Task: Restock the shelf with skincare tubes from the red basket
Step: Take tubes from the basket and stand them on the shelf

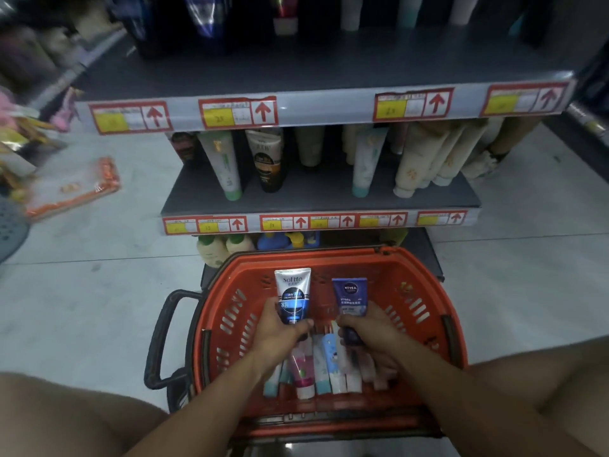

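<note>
A tube is held in each hand over the red basket (428, 291), which sits on the floor just near of the shelf (316, 199). The left hand (280, 328) is clamped on the lower part of a white and blue tube (293, 295), crimped end pointing far; the right hand (369, 328) is clamped on the cap end of a blue tube (350, 296), likewise upright. Both forearms are reached in from the near edge, wrists slightly bent down. More tubes (323, 367) are left lying in the basket's near half. For a clean restock, each tube should be lifted clear of the rim and stood cap down, label outward, in a gap among matching tubes, without toppling the leaning ones at the right
</note>
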### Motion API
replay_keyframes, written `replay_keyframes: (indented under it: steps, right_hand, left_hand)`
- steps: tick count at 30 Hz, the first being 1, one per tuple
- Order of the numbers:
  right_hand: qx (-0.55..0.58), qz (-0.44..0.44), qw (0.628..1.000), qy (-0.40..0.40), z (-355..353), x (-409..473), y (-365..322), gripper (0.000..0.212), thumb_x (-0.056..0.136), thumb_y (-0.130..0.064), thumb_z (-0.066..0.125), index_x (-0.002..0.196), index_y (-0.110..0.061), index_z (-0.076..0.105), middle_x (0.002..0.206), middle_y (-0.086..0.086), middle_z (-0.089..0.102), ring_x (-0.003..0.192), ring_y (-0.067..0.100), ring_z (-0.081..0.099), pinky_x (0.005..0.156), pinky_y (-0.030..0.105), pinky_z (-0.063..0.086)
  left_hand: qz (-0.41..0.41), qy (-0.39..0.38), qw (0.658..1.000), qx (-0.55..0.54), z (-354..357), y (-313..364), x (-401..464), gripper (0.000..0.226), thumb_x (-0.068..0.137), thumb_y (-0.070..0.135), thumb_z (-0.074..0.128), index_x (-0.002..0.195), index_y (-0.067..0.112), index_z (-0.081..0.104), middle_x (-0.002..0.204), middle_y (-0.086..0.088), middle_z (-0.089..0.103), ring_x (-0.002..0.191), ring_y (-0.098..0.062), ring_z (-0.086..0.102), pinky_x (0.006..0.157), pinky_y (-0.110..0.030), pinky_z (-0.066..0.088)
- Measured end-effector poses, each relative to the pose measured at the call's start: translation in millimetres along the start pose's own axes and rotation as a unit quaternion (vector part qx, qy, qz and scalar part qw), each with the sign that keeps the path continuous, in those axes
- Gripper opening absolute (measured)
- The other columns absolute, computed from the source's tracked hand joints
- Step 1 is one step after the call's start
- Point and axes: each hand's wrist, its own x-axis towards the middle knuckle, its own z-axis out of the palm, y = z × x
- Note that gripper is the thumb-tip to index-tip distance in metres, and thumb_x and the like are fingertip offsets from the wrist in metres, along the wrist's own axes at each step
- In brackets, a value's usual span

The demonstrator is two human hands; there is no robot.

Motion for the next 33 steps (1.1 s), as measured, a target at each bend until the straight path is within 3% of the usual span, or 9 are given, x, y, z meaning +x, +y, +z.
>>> replay_keyframes:
  steps: [3,6,11,14,17,22,26,31,33]
  right_hand:
    - [-0.017,-0.02,1.0,0.013,5,-7,-11,0.049,0.057,-0.006,0.089,0.1,-0.007,0.065,0.075,0.015,0.069,0.057,0.023,0.064,0.068,0.042,0.057]
    - [-0.018,-0.056,0.998,0.015,8,-8,-18,0.089,0.04,-0.011,0.093,0.12,-0.003,0.055,0.103,0.024,0.072,0.084,0.037,0.073,0.064,0.039,0.06]
    - [-0.011,-0.142,0.989,0.05,21,-49,-58,0.067,0.072,0.006,0.085,0.12,-0.02,0.046,0.111,0.016,0.069,0.095,0.033,0.073,0.078,0.048,0.065]
    - [-0.025,-0.194,0.979,0.062,23,-65,-79,0.065,0.075,0.008,0.083,0.122,-0.022,0.049,0.109,0.013,0.071,0.087,0.023,0.073,0.065,0.032,0.062]
    - [-0.065,-0.242,0.965,0.076,24,-81,-103,0.066,0.076,0.002,0.085,0.126,-0.025,0.051,0.109,0.005,0.071,0.089,0.017,0.071,0.061,0.02,0.055]
    - [-0.128,-0.335,0.925,0.127,31,-105,-136,0.064,0.072,-0.009,0.089,0.121,-0.033,0.055,0.102,-0.007,0.072,0.089,0.012,0.072,0.076,0.028,0.057]
    - [-0.169,-0.404,0.886,0.153,38,-122,-162,0.062,0.071,-0.018,0.091,0.111,-0.043,0.053,0.104,-0.016,0.069,0.089,0.0,0.07,0.076,0.02,0.056]
    - [-0.252,-0.434,0.844,0.189,48,-132,-196,0.072,0.068,-0.038,0.09,0.125,-0.039,0.046,0.114,-0.014,0.061,0.101,0.007,0.065,0.087,0.034,0.06]
    - [-0.275,-0.436,0.832,0.205,52,-133,-206,0.072,0.068,-0.043,0.09,0.124,-0.039,0.044,0.116,-0.012,0.059,0.104,0.01,0.063,0.089,0.039,0.06]
  left_hand:
    - [0.015,0.0,1.0,-0.004,-7,12,-9,0.056,0.082,0.009,0.087,0.122,0.019,0.048,0.109,-0.003,0.068,0.093,-0.016,0.071,0.074,-0.033,0.062]
    - [0.042,0.011,0.999,0.003,-13,26,-18,0.062,0.079,0.011,0.089,0.124,0.019,0.048,0.11,-0.005,0.069,0.094,-0.02,0.071,0.078,-0.037,0.061]
    - [0.087,0.035,0.995,-0.017,-27,59,-38,0.058,0.082,0.007,0.087,0.123,0.017,0.047,0.111,0.001,0.064,0.094,-0.01,0.067,0.068,-0.018,0.055]
    - [0.125,0.057,0.99,-0.027,-40,81,-47,0.056,0.078,0.01,0.091,0.121,0.017,0.054,0.112,-0.002,0.069,0.094,-0.011,0.07,0.073,-0.021,0.058]
    - [0.171,0.08,0.982,-0.031,-53,102,-57,0.056,0.076,0.012,0.093,0.12,0.019,0.058,0.109,0.002,0.071,0.093,-0.007,0.069,0.072,-0.015,0.056]
    - [0.224,0.105,0.969,-0.023,-73,133,-71,0.058,0.074,0.022,0.095,0.119,0.028,0.059,0.108,0.007,0.073,0.095,-0.008,0.071,0.074,-0.017,0.055]
    - [0.255,0.141,0.956,-0.017,-85,156,-81,0.061,0.072,0.023,0.096,0.12,0.029,0.059,0.105,0.008,0.074,0.091,-0.005,0.072,0.074,-0.018,0.057]
    - [0.288,0.159,0.944,-0.007,-100,187,-92,0.059,0.075,0.025,0.095,0.121,0.03,0.059,0.102,0.015,0.071,0.085,0.005,0.069,0.064,-0.007,0.05]
    - [0.297,0.164,0.941,-0.001,-105,195,-93,0.059,0.075,0.028,0.094,0.122,0.032,0.058,0.102,0.017,0.071,0.084,0.006,0.069,0.066,-0.011,0.053]
